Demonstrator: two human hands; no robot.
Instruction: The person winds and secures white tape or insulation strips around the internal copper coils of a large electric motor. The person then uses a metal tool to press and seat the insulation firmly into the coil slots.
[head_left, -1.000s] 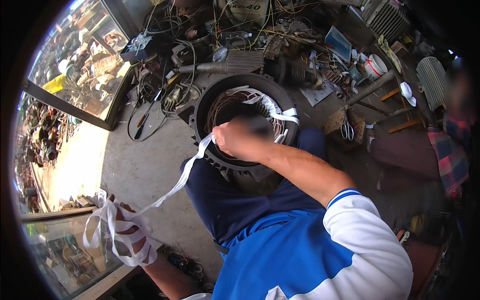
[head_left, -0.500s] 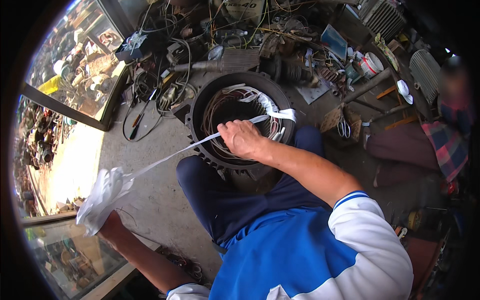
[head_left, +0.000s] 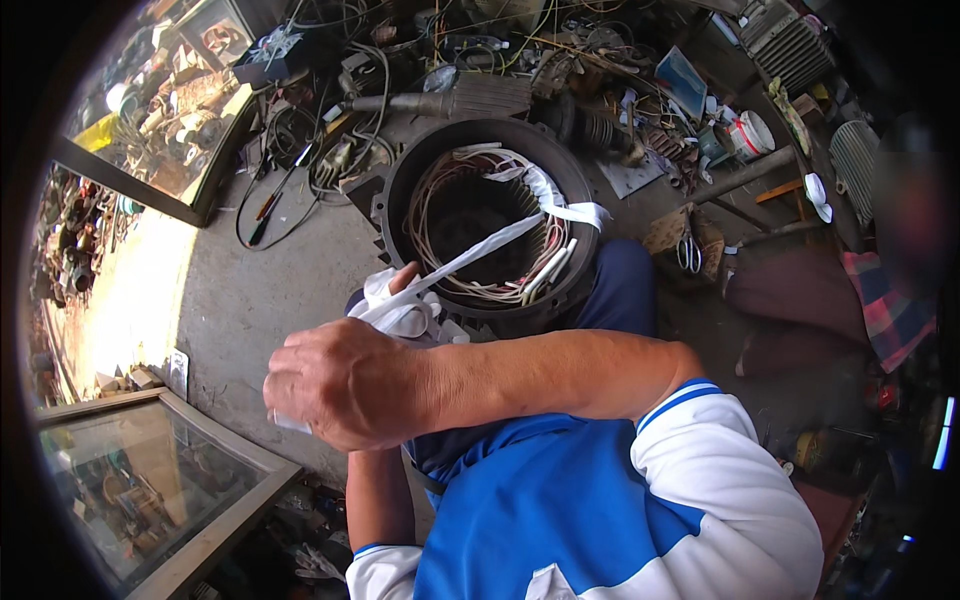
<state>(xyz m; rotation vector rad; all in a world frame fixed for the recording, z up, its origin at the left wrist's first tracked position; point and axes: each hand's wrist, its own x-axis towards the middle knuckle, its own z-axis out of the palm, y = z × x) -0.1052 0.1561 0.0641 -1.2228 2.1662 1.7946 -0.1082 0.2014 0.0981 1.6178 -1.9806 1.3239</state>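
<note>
A round dark motor stator [head_left: 391,215] sits on the floor between my legs, its inner rim lined with wire windings [head_left: 425,222]. White cloth tape is wrapped around part of the windings at the right. From there a taut strip of white tape [head_left: 488,246] runs down to my left hand [head_left: 404,275], which is closed on the strip and a loose bunch of tape; only its thumb shows well. My right hand [head_left: 345,385] is a fist in front of the left wrist, with a bit of white tape poking out below its fingers.
Cables, a finned cylinder [head_left: 490,98] and metal scraps lie beyond the stator. Scissors [head_left: 688,245] rest on cardboard at right, near a white bucket [head_left: 748,135] and another person's legs [head_left: 795,305]. A framed glass pane [head_left: 150,480] stands at lower left.
My right hand has left the stator and swung down to the left. My left hand has come in from the far left with the bunch of tape, up to the stator's near edge.
</note>
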